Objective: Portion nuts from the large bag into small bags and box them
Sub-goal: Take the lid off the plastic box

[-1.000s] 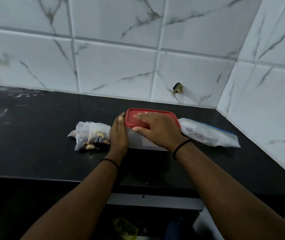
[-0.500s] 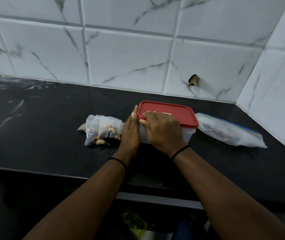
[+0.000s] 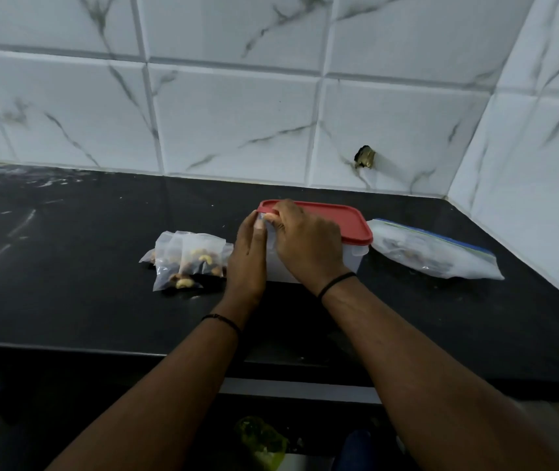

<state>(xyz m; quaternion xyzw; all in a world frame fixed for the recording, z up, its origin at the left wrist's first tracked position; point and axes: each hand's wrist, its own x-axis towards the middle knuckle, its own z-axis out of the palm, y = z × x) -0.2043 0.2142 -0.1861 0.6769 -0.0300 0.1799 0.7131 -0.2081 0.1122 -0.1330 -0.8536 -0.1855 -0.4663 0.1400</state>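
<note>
Right hand (image 3: 308,246) has slid to the red lid's (image 3: 335,220) corner — fingertips hooked there to pry — left hand (image 3: 247,256) flat, bracing the box (image 3: 352,263).

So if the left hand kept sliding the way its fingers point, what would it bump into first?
Probably nothing on the counter: the left hand points along the box side toward the tiled wall, though depth is unclear.

The bench (image 3: 84,283) is dark stone with a smooth, slightly shiny surface. The wall tiles (image 3: 237,124) are glossy white with grey marble veins. The box (image 3: 349,263) is cloudy plastic, its lid (image 3: 335,220) red matt plastic. The small bags (image 3: 186,260) and the large bag (image 3: 434,253) are thin clear plastic film, wrinkled.
</note>
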